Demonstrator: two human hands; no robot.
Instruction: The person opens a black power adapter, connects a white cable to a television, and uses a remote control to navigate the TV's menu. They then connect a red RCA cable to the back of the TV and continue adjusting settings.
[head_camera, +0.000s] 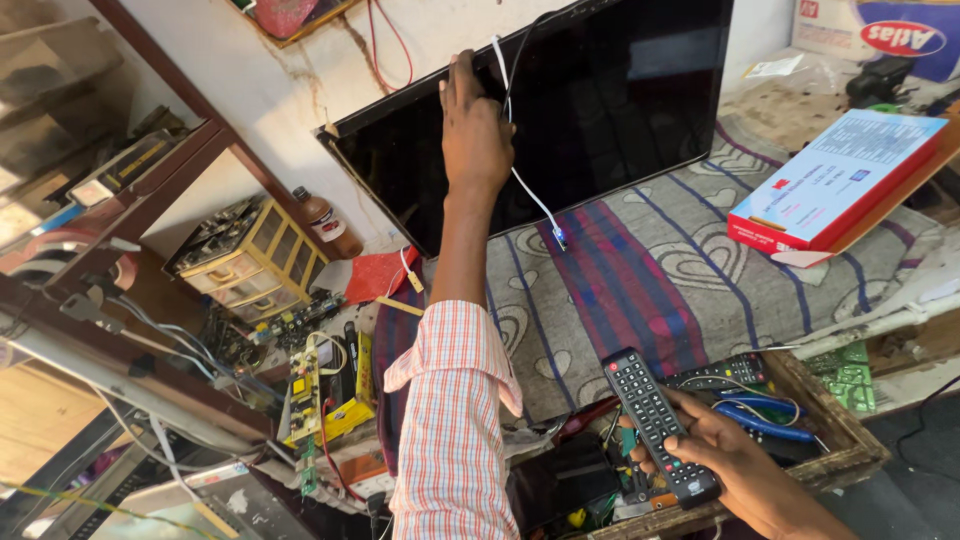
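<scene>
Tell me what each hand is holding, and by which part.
Right hand grips the black remote by its lower end. Left hand grasps the flat television at its top edge.

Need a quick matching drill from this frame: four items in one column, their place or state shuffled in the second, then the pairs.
1. left hand
2. right hand
3. brown bottle
4. red and white box

A. lying flat on the patterned cloth
B. standing by the screen's lower left corner
C. gripping the top edge of the flat screen
D. holding a black remote

Pairs: 1-C, 2-D, 3-B, 4-A
</scene>
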